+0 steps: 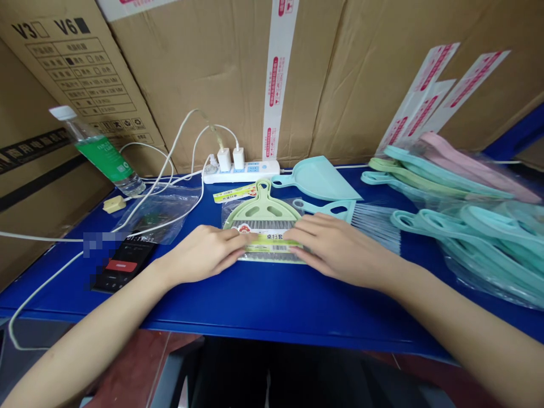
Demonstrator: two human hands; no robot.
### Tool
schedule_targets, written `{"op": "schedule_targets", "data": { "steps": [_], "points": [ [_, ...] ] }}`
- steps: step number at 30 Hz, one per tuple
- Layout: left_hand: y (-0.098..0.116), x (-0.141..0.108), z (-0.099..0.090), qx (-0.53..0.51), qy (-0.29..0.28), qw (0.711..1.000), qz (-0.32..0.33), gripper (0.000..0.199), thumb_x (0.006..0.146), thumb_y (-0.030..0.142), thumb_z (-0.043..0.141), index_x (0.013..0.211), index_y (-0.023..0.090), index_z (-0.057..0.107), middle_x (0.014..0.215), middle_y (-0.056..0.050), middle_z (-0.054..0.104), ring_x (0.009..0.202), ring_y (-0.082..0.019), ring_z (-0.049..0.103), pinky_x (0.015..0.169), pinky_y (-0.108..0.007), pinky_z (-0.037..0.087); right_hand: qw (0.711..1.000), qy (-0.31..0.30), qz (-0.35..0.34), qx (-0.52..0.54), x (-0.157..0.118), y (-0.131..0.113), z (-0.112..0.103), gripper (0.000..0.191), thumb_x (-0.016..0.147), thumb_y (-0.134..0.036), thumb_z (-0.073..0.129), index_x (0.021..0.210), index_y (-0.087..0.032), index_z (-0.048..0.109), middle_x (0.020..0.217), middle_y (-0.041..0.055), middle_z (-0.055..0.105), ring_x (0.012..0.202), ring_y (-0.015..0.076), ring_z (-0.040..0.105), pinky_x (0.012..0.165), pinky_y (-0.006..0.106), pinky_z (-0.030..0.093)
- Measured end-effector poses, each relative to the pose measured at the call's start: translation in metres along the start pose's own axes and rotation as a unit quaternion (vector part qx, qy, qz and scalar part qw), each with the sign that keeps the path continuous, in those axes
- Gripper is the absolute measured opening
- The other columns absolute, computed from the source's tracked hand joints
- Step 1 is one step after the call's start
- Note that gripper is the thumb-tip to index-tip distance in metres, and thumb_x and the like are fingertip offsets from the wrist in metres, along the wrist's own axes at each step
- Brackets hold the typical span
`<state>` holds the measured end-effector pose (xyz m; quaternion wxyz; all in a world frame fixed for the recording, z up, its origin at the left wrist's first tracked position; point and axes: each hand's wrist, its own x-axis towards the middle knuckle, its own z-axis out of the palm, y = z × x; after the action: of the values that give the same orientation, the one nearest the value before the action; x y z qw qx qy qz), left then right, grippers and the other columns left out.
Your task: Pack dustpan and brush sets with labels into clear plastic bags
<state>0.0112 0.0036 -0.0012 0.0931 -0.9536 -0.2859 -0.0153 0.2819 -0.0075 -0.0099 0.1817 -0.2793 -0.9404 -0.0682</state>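
A light green dustpan and brush set lies flat in a clear plastic bag, handle pointing away from me. Across its grey bristles runs a yellow-green and white paper label with a barcode. My left hand is closed at the label's left end, fingers and thumb on it. At the right end my right hand bends its fingers over the label, thumb toward the near edge. Another such label lies just behind the bag. Beyond my right hand are a loose light blue dustpan and a light blue brush.
Bagged sets in blue, green and pink pile up at the right. At the left are a phone, an empty-looking clear bag, a tilted water bottle and white cables. A power strip sits against the cardboard.
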Motion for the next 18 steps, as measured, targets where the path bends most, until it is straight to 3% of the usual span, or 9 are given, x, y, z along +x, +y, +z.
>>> {"op": "schedule_targets", "data": {
  "steps": [4,9,18],
  "points": [
    [0.005,0.004,0.002,0.003,-0.019,1.000,0.012,0.036,0.104,0.028,0.038,0.134,0.021,0.058,0.097,-0.004,0.075,0.066,-0.017,0.071,0.063,-0.028,0.052,0.999,-0.012,-0.012,0.039,0.002,-0.006,0.011,0.030,0.103,-0.024,0.039,0.108,-0.015,0.067,0.084,0.0069,0.069,0.079,0.0215,0.062,0.076,0.035,0.048],
    [0.007,0.007,0.000,0.012,-0.053,0.998,-0.012,0.038,0.104,0.030,0.040,0.139,0.023,0.055,0.102,-0.005,0.075,0.072,-0.017,0.073,0.064,-0.027,0.054,0.998,-0.039,-0.008,0.053,0.000,-0.007,0.021,0.030,0.102,-0.028,0.047,0.122,-0.016,0.065,0.096,0.0089,0.074,0.088,0.0238,0.065,0.085,0.040,0.048],
    [0.006,0.007,-0.003,-0.045,-0.061,0.996,-0.045,0.038,0.104,0.028,0.041,0.138,0.027,0.058,0.108,-0.006,0.077,0.087,-0.023,0.076,0.071,-0.031,0.058,0.994,-0.061,0.052,0.068,0.005,-0.011,0.011,0.031,0.101,-0.024,0.046,0.118,-0.018,0.071,0.085,0.0071,0.070,0.082,0.0232,0.060,0.079,0.038,0.043]
  ]
}}
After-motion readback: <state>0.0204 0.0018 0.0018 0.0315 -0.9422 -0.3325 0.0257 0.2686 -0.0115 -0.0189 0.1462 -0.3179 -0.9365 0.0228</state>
